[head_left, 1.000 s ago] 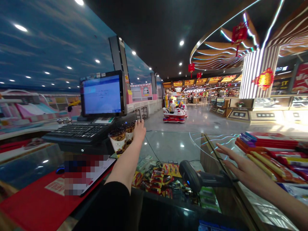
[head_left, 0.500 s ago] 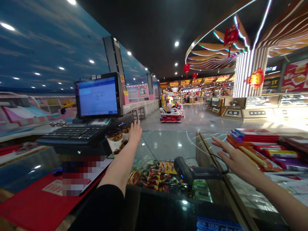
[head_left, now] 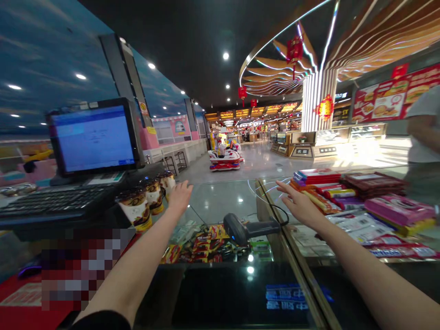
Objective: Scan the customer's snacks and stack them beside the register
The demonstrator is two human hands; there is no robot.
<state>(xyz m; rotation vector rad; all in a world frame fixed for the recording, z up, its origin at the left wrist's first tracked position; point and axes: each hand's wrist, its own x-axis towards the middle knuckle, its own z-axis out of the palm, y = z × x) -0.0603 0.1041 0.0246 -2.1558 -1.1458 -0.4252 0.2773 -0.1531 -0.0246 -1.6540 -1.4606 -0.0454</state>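
Note:
My left hand [head_left: 179,196] reaches forward over the glass counter [head_left: 223,201], fingers spread, right beside a row of brown-lidded paper cups [head_left: 146,201]. My right hand [head_left: 299,204] is stretched out flat and open above the counter, just left of a stack of flat red, purple and pink packets [head_left: 321,183]. Neither hand holds anything. A black barcode scanner [head_left: 245,228] lies on the glass between my arms, its cable running back toward my right hand.
A till screen [head_left: 93,138] and black keyboard [head_left: 55,201] stand at the left. Snack packets [head_left: 202,243] show under the glass. More packets [head_left: 398,208] are piled at the right, where a person in a white shirt [head_left: 424,126] stands. Ride-on toy cars [head_left: 225,158] sit on the mall floor.
The view has swung to the right, bringing the person in white and more packets into sight. Both hands stay outstretched and open; the left has drawn slightly back from the cups.

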